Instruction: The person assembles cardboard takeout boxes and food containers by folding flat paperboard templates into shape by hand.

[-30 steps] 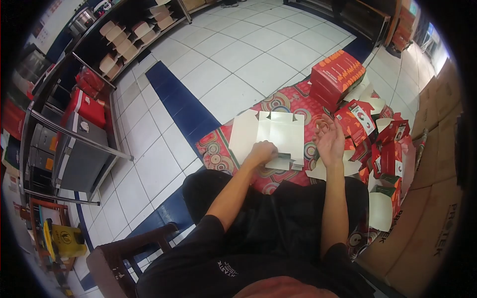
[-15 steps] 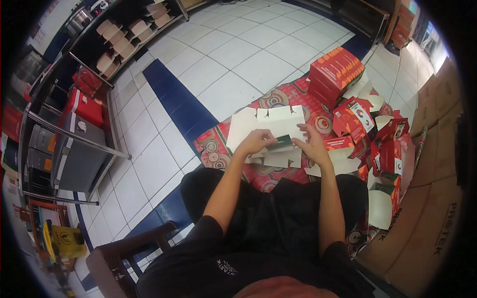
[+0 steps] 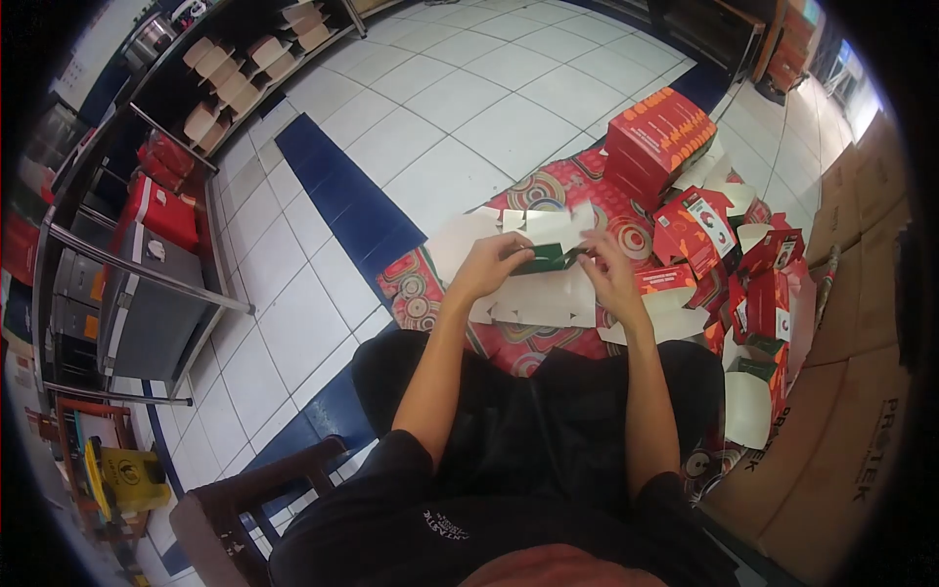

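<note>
A flat, unfolded cardboard box blank (image 3: 548, 296), white side up, lies on a red patterned cloth (image 3: 411, 293) in front of my knees. Over it my left hand (image 3: 496, 262) pinches the left end of a dark green cardboard strip (image 3: 548, 258). My right hand (image 3: 610, 268) is closed at the strip's right end, thumb and fingers together. Whether the strip is part of the blank or a separate piece cannot be made out. The far right corner of the blank is blurred by motion.
Right of the blank stands a large red printed box (image 3: 657, 142). Folded red-and-white boxes (image 3: 696, 233) are heaped beside it. Brown cartons (image 3: 831, 460) line the right edge. On the left are a metal rack (image 3: 147, 259) and a wooden chair (image 3: 230, 528).
The green strip now shows more between my hands and is raised off the blank. My left hand has shifted slightly up, and the right hand's fingers have closed in on the strip's end.
</note>
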A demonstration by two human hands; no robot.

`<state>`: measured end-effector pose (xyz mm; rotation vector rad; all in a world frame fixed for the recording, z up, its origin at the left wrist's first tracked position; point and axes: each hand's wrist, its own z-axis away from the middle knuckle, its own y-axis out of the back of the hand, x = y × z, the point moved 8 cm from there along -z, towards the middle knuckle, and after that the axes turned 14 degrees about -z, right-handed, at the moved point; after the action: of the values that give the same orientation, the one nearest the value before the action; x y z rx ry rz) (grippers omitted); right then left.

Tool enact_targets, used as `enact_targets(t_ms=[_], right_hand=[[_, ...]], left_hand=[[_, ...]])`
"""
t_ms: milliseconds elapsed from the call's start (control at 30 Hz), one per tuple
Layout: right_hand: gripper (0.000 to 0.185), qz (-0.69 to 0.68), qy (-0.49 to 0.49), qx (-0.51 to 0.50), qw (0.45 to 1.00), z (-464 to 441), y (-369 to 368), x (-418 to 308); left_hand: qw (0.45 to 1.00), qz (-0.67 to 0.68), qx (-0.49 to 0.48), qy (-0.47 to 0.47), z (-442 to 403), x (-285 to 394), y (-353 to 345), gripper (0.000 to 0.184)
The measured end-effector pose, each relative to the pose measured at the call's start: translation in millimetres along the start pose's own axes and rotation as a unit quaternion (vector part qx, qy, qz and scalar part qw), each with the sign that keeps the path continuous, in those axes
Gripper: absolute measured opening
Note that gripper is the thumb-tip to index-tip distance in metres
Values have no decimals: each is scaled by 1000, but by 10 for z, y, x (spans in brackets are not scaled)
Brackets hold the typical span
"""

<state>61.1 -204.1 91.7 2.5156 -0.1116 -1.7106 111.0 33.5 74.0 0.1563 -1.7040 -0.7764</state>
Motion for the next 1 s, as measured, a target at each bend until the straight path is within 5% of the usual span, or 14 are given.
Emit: enact_targets(t_ms=[133, 367, 500, 667, 833, 933, 1000], right_hand=[[21, 103, 43, -127, 986, 106, -335, -128], [17, 129, 7, 13, 992, 60, -234, -83], [19, 166, 92, -11, 982, 116, -349, -212], [19, 143, 70, -97, 982, 173, -481, -189], [32, 113, 65, -44, 991, 140, -433, -234], [49, 95, 30, 50, 994, 117, -371, -232], [58, 88, -4, 100, 991, 112, -287, -90]], left_hand=[[996, -73, -54, -20, 35, -12, -115, 21], [994, -74, -68, 29, 41, -108, -118, 24], [986, -142, -44, -74, 47, -1, -153, 22], [988, -111, -81, -68, 105, 61, -231, 21], [992, -26, -123, 1, 126, 160, -285, 22], [995, -59, -68, -30, 76, 276, -281, 21], [990, 28, 109, -90, 45, 399, -86, 23]])
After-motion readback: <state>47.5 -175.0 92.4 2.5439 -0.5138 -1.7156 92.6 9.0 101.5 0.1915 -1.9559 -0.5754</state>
